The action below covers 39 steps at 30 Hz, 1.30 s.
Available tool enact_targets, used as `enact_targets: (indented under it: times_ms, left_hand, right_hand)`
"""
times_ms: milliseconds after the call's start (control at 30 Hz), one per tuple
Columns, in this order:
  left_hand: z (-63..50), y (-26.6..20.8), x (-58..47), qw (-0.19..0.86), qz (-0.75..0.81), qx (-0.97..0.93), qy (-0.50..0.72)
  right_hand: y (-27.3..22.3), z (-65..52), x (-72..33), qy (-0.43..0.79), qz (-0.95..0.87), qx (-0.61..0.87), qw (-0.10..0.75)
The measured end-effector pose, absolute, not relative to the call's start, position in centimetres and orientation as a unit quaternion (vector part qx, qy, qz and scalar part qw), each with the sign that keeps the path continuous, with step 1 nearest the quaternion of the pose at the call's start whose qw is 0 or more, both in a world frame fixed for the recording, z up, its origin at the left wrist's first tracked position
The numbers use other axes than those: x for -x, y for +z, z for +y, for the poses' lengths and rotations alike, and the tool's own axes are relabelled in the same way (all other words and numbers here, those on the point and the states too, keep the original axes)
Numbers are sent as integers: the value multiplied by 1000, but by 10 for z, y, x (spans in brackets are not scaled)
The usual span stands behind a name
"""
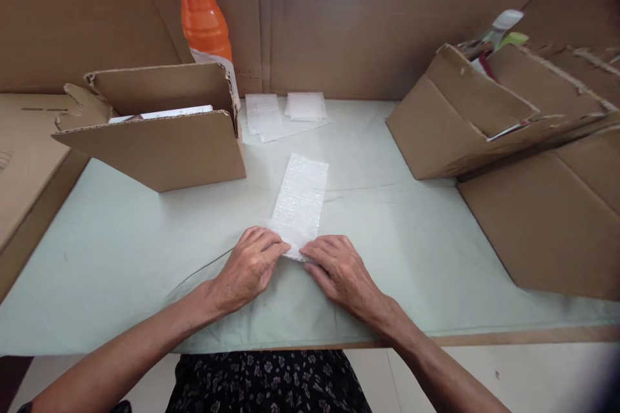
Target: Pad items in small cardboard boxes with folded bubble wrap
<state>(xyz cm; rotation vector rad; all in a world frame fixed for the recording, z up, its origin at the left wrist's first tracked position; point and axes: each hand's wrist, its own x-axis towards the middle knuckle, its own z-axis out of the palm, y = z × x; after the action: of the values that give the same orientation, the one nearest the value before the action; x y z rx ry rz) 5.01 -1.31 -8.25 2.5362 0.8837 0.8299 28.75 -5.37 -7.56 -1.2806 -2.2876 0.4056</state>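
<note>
A strip of bubble wrap lies lengthwise on the pale green cloth, its near end folded over. My left hand grips the left corner of that near end, thumb and fingers closed on it. At the right corner, my right hand has its fingers pressed on the fold, with the thumb at the near edge. Whether anything lies inside the fold cannot be made out. Beyond the strip, several flat bubble wrap pieces rest near the back cardboard wall.
An open cardboard box with white items inside stands at the left, an orange bottle behind it. Two more cardboard boxes stand at the right, one holding bottles. A large flat carton fills the far left. The cloth-covered table ends near my lap.
</note>
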Motion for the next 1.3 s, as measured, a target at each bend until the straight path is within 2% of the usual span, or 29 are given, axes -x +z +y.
enact_targets:
  times_ms: [100,167,300,400,500,600,700,800,867,967,1067,1200,1300]
  left_hand:
    - [-19,-79,-46,266,328,-862,280]
    - [-20,-79,-46,294,353,-848,266]
    - [-13,-86,-58,236,367,-861,261]
    - [-5,-89,-65,144,375,-876,268]
    - [-5,-84,-59,139,338,-889,276]
    - [-15,-76,-43,205,275,-903,259]
    - [-24,-73,-35,274,289,-884,244]
    - [-20,-76,-43,273,340,-872,226]
    - [-11,-80,-52,217,368,-879,211]
    - [-1,-82,-60,145,378,-885,228]
    - [-8,-79,-53,160,325,-895,260]
    - [-30,-75,-37,242,317,-882,250]
    - [-31,-77,-37,244,357,-867,247]
  right_hand:
    - [-74,-55,-289,237,-812,472,247]
    - [-71,-58,-292,251,-796,483,262]
    - [-65,-69,-292,90,-792,523,301]
    - [-69,-73,-284,35,-832,495,249]
    - [-78,-70,-280,53,-837,491,236]
    - [-80,-69,-283,157,-803,512,260]
    - [-75,-75,-290,237,-790,509,247]
    - [-71,-82,-293,146,-795,529,259]
    - [-71,-82,-292,79,-806,530,253]
    - [-75,-77,-290,44,-836,504,212]
    - [-78,-70,-291,71,-830,500,236]
    - [-74,-71,-295,215,-816,482,235]
    - [-68,-75,-293,182,-819,491,233]
